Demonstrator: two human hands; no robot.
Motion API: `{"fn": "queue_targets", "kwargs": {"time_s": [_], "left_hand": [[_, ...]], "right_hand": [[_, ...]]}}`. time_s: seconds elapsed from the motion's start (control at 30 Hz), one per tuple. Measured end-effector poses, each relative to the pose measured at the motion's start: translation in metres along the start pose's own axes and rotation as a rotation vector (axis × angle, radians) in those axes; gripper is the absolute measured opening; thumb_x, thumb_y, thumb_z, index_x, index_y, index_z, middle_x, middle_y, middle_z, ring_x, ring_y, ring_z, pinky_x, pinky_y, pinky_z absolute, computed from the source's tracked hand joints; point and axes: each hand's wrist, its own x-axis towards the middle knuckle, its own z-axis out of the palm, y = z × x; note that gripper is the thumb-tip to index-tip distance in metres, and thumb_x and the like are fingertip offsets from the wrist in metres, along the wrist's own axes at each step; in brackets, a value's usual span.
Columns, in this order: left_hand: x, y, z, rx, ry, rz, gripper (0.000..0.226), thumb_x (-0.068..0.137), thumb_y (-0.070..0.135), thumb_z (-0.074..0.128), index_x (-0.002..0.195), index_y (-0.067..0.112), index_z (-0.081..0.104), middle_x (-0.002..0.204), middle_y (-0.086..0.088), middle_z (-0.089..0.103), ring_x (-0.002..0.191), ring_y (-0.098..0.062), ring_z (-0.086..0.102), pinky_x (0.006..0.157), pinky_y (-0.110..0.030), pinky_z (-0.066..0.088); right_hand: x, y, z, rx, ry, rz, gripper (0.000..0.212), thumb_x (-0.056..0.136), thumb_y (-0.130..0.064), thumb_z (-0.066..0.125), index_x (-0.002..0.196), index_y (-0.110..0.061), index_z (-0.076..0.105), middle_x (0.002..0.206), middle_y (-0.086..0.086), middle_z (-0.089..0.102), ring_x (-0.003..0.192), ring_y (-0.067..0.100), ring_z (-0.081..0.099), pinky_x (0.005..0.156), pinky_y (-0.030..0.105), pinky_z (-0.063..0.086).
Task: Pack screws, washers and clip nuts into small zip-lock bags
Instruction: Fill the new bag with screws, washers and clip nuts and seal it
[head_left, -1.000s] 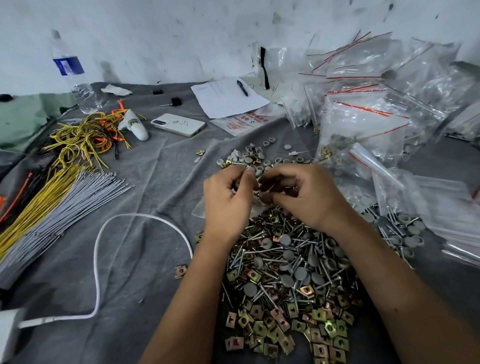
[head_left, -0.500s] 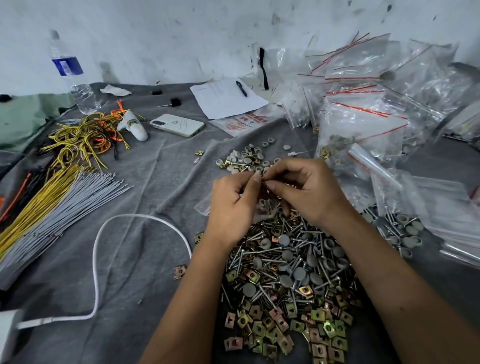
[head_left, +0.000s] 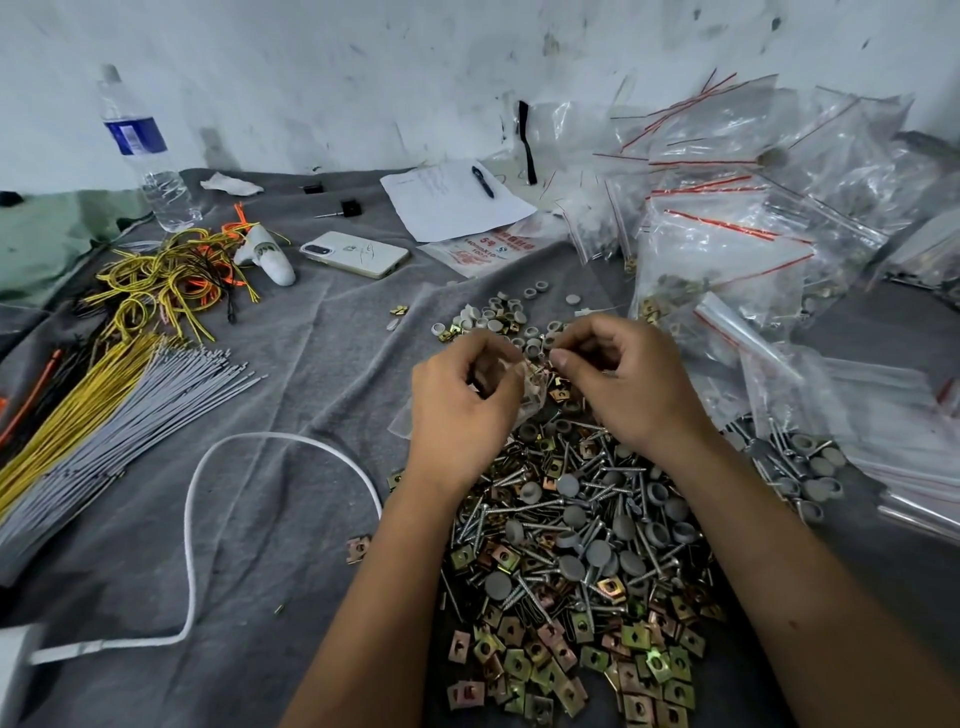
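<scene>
- The left hand (head_left: 460, 405) curls round a small clear zip-lock bag (head_left: 530, 397), crumpled and see-through, with brassy bits showing at its mouth; the bag sits between the two hands, just above the heap
- The right hand (head_left: 631, 389) pinches thumb to forefinger at the bag's mouth; what it pinches is too small to tell
- Directly below both hands lies one mixed heap: silver screws (head_left: 524, 506) with thin threaded shanks, round grey washers (head_left: 571, 517) like flat caps, and square brass-coloured clip nuts (head_left: 519, 662) with a centre hole; each too many to count
- Just beyond the fingers, a scatter of pale ring-shaped washers (head_left: 498, 319) on the grey cloth (head_left: 291, 519)
- Right of the right hand, one pile of clear bags (head_left: 727, 249) with red seal strips, some filled
- Well left of the left hand: one white cable (head_left: 189, 525), one bundle of grey and yellow ties (head_left: 130, 410); further off, one phone (head_left: 356, 253), one water bottle (head_left: 143, 156), one sheet of paper (head_left: 452, 205) with one pen (head_left: 482, 182)
</scene>
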Motion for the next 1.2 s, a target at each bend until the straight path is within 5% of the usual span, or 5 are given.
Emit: {"fn": "queue_targets", "kwargs": {"time_s": [0.2,0.53,0.9,1.07,1.2], "left_hand": [[0.003,-0.002,-0.002,-0.062,0.328,-0.183,0.024,0.087,0.005,0.064,0.106,0.019,0.059,0.064,0.003,0.060,0.059,-0.010,0.059,0.059,-0.027,0.049],[0.007,-0.006,-0.005,-0.193,0.482,-0.360,0.021,0.085,0.006,0.062,0.093,0.025,0.058,0.066,0.004,0.055,0.059,-0.013,0.049,0.061,-0.032,0.043],[0.010,-0.007,-0.010,-0.235,0.510,-0.429,0.015,0.085,0.007,0.062,0.093,0.019,0.061,0.075,-0.003,0.059,0.066,-0.016,0.052,0.064,-0.037,0.046],[0.008,-0.004,-0.007,-0.220,0.454,-0.415,0.016,0.085,0.008,0.063,0.088,0.024,0.061,0.072,0.001,0.059,0.065,-0.016,0.053,0.064,-0.037,0.047],[0.008,-0.004,-0.005,-0.206,0.438,-0.418,0.016,0.086,0.008,0.063,0.086,0.024,0.061,0.068,0.004,0.058,0.061,-0.013,0.051,0.061,-0.032,0.044]], "right_hand": [[0.012,0.005,-0.001,-0.185,0.071,0.047,0.007,0.091,-0.014,0.075,0.094,-0.020,0.076,0.084,-0.009,0.073,0.075,0.002,0.067,0.069,0.018,0.054],[0.114,0.003,0.048,-0.670,-0.410,0.021,0.040,0.096,-0.014,0.069,0.135,-0.024,0.066,0.135,0.004,0.067,0.112,0.021,0.064,0.086,0.026,0.044],[0.115,-0.008,0.038,-0.777,-0.609,0.015,0.007,0.088,-0.020,0.077,0.088,-0.019,0.070,0.095,0.002,0.072,0.084,0.019,0.066,0.072,0.032,0.052],[0.095,-0.002,0.009,-0.635,-0.586,0.026,0.008,0.092,-0.010,0.072,0.093,-0.017,0.070,0.092,0.001,0.072,0.064,0.009,0.068,0.054,0.020,0.049],[0.082,0.002,-0.014,-0.427,-0.543,0.022,0.017,0.095,-0.010,0.070,0.108,-0.019,0.075,0.102,-0.002,0.075,0.082,0.008,0.070,0.079,0.029,0.056]]}}
